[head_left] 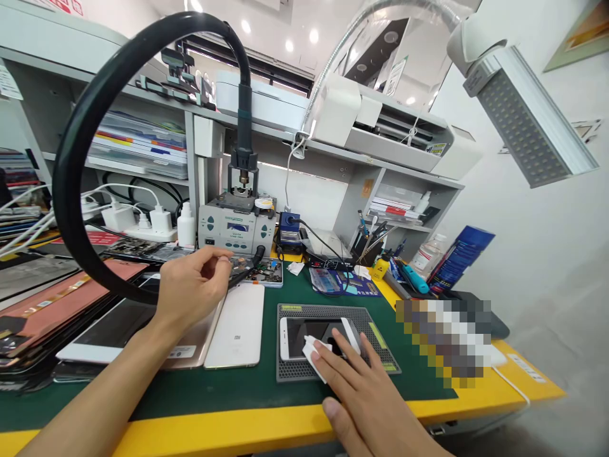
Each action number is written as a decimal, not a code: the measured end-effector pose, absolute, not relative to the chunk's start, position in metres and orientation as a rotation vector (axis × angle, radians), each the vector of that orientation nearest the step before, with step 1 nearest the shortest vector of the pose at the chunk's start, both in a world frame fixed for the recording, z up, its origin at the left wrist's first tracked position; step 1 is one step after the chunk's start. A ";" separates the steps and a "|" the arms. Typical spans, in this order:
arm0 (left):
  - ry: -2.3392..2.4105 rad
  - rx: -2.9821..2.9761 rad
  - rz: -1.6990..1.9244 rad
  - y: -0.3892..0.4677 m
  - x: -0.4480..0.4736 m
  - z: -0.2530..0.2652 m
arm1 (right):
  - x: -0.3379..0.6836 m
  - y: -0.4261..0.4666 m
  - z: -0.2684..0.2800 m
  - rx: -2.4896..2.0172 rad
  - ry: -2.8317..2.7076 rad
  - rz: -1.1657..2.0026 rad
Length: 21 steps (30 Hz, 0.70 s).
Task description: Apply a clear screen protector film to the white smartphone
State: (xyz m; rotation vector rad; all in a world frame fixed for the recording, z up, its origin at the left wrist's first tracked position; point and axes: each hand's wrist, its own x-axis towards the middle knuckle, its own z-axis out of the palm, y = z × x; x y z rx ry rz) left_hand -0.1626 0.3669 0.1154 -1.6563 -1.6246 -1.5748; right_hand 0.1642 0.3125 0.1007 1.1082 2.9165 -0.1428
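A white-framed smartphone point(299, 330) lies face up on a grey perforated mat point(333, 311), its dark screen facing me. My right hand point(354, 377) rests over the phone's right part with fingers spread flat. Under its fingertips a folded white wipe point(314, 357) lies against the glass, partly hidden by the hand. My left hand point(193, 282) is raised at the left, thumb and fingers pinched together; whatever they may hold is not visible. Below and beside it lies a white phone back cover point(238, 327), close to a gold-edged panel point(193, 346).
A hot-air station point(236, 225) stands at the back, its thick black hose point(66, 158) looping over the left side. Stacked screens point(66, 298) fill the left. Tool holder point(368, 244), yellow bottle point(380, 266) and blue can point(461, 257) stand back right. An LED lamp point(528, 114) hangs above.
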 end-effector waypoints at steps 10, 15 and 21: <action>-1.614 -1.657 -1.575 0.369 -0.163 0.111 | 0.212 0.313 0.094 1.284 2.917 0.049; -1.609 -1.668 -1.568 0.368 -0.162 0.112 | 0.226 0.313 0.094 1.367 2.917 0.035; -1.603 -1.686 -1.543 0.367 -0.162 0.113 | 0.226 0.317 0.098 1.453 2.906 -0.085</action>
